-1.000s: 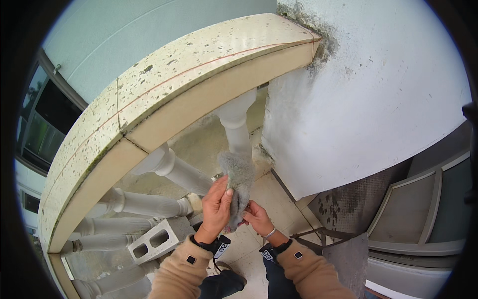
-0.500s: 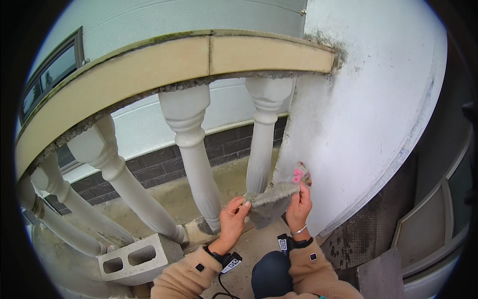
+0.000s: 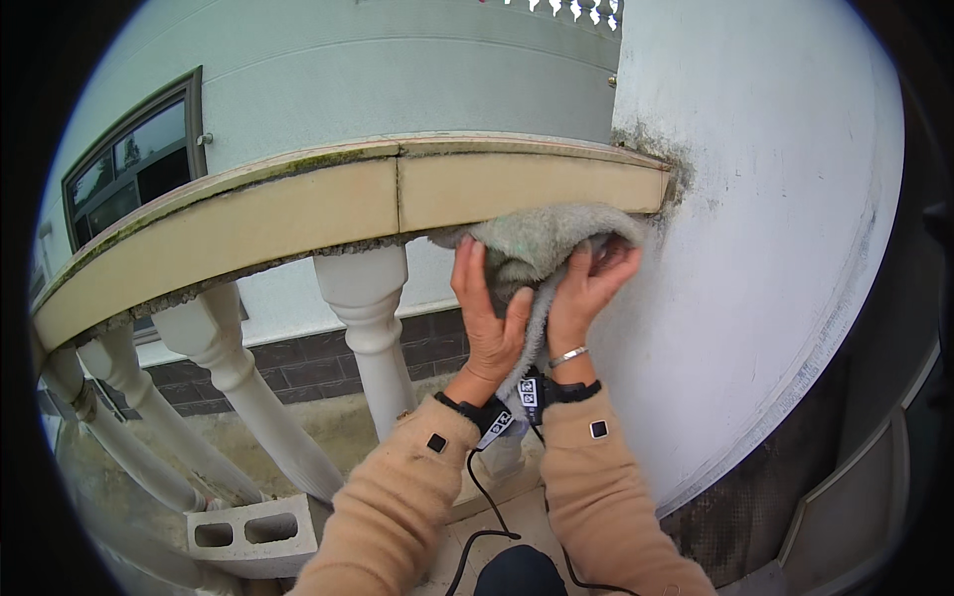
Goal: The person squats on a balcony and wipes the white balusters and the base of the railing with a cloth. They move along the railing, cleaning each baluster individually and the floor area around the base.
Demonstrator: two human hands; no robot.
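Observation:
A grey fluffy cloth (image 3: pixel 552 238) is draped round the top of the right-most white baluster, directly under the tiled handrail (image 3: pixel 527 189). My left hand (image 3: pixel 489 323) grips the cloth's left side, fingers pointing up and thumb apart from them. On the other side my right hand (image 3: pixel 586 303) holds it with bent fingers, some of them tucked in its folds. One end of the cloth hangs down between my wrists. Most of that baluster is hidden behind the cloth and my hands.
More white balusters (image 3: pixel 370 328) line the railing to the left. A hollow concrete block (image 3: pixel 253 536) stands at their foot. A curved white wall (image 3: pixel 755 258) closes off the right side. Black cables (image 3: pixel 482 541) hang from my wrists above the tiled floor.
Both hands have risen from low beside the baluster's foot to just beneath the handrail. The cloth, stretched between them before, now wraps the baluster's top. A pink patterned patch on it no longer shows.

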